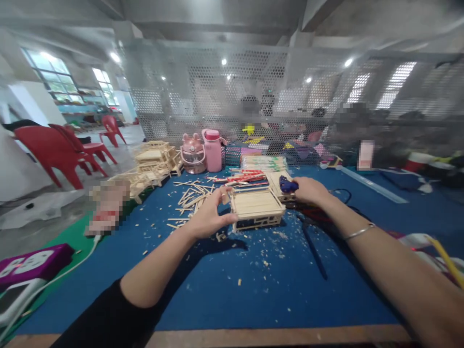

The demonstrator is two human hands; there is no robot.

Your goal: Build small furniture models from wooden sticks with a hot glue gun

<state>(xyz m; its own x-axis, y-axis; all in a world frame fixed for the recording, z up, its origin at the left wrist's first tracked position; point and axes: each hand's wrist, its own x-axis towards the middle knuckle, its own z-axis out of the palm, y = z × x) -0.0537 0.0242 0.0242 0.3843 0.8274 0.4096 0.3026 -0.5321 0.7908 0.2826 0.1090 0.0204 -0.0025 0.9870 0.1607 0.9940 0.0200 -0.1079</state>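
Observation:
A small model of pale wooden sticks, with a flat slatted top and an open frame below, stands on the blue table. My left hand grips its left side, thumb at the near corner and fingers behind. My right hand is closed around a dark blue tool, which looks like a glue gun, over the right back of the model. Behind that tool is a second wooden piece. Loose sticks lie left of the model, and red-and-white packaging lies behind it.
Finished-looking stick models line the back left. A pink bottle and a clear pink-lidded jug stand behind. Dark pliers lie front right, a ruler farther right, a purple power strip at left. Wood scraps dot the table.

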